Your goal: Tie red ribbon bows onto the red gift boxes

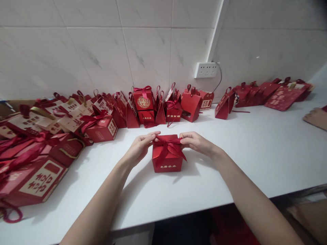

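A red gift box (167,163) with gold lettering on its front stands upright on the white table, near the middle of the view. Across its top lies a dark red ribbon (170,147) tied in a bow, its tails hanging over the front and right side. My left hand (143,144) pinches the bow's left loop between thumb and fingers at the box's upper left edge. On the other side, my right hand (194,141) is closed on the right loop. Both forearms reach in from the bottom of the view.
Many red and cream gift boxes (43,178) crowd the table's left side. More boxes (145,102) line the tiled wall, continuing to bags (284,97) at the right. A socket strip (206,70) is on the wall. Another person's hand (315,118) rests at the right edge.
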A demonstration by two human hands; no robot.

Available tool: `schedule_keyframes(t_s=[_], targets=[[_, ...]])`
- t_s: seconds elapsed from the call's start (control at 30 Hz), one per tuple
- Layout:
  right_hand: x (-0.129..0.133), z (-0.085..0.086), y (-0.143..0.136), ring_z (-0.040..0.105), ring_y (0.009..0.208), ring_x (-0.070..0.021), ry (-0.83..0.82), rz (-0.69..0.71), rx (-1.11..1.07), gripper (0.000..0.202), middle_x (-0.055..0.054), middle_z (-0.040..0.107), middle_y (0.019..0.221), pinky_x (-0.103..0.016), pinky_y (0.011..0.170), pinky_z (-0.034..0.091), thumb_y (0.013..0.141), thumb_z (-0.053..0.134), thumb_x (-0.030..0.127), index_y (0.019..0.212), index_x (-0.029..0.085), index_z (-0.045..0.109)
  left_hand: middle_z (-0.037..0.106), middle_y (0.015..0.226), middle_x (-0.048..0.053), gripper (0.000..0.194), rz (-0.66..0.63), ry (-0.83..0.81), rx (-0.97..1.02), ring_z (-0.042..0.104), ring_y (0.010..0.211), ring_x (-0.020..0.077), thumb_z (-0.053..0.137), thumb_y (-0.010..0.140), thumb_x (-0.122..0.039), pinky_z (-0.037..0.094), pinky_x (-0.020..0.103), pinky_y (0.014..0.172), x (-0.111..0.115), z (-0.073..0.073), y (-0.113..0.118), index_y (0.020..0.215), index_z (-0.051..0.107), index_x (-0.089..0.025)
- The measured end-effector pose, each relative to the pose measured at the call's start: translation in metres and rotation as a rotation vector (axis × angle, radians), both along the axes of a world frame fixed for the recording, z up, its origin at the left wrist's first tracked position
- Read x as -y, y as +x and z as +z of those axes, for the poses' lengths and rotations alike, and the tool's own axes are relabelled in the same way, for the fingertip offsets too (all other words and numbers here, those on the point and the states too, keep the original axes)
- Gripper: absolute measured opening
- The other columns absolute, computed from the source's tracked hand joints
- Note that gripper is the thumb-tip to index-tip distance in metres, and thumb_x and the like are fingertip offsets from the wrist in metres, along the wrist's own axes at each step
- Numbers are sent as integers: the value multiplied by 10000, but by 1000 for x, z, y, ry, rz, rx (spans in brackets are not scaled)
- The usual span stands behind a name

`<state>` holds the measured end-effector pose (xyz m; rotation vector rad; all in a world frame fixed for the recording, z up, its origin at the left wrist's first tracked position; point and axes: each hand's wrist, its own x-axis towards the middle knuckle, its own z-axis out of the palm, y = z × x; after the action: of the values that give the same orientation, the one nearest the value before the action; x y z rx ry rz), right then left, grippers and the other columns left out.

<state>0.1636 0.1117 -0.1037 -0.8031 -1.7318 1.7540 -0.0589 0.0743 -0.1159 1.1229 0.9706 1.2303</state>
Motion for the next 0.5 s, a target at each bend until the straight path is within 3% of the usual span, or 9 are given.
schedule_keyframes(t_s=[0.1, 0.2, 0.3, 0.5], targets=[[-1, -1, 0, 530, 690, -135, -16, -4, -1, 153, -5, 542, 685, -321, 744, 410, 721, 599, 273, 652, 158, 526, 606, 1157, 92, 262, 57, 103, -117, 497, 1102, 249, 706, 677, -419, 364, 307, 888, 1, 1, -2, 690, 714, -157], [-2, -3, -1, 541, 698, -141, -14, -9, 4, 155, -12, 558, 698, -330, 757, 414, 722, 600, 281, 660, 158, 529, 650, 869, 45, 281, 65, 190, -210, 562, 878, 183, 647, 743, -441, 393, 279, 805, 3, 4, -1, 688, 676, -167], [-2, -4, -2, 548, 690, -145, -2, -13, 12, 174, -16, 570, 688, -337, 748, 417, 720, 599, 293, 641, 164, 513, 593, 658, 3, 315, 75, 239, -254, 544, 710, 144, 608, 772, -467, 404, 254, 711, 5, 7, 3, 670, 636, -170], [-2, -5, -3, 545, 673, -140, 25, -20, 27, 190, -7, 558, 669, -338, 737, 423, 716, 599, 300, 625, 167, 499, 575, 663, -18, 349, 155, 165, -159, 490, 613, 98, 714, 668, -446, 375, 213, 586, 5, 7, 7, 859, 631, -166]])
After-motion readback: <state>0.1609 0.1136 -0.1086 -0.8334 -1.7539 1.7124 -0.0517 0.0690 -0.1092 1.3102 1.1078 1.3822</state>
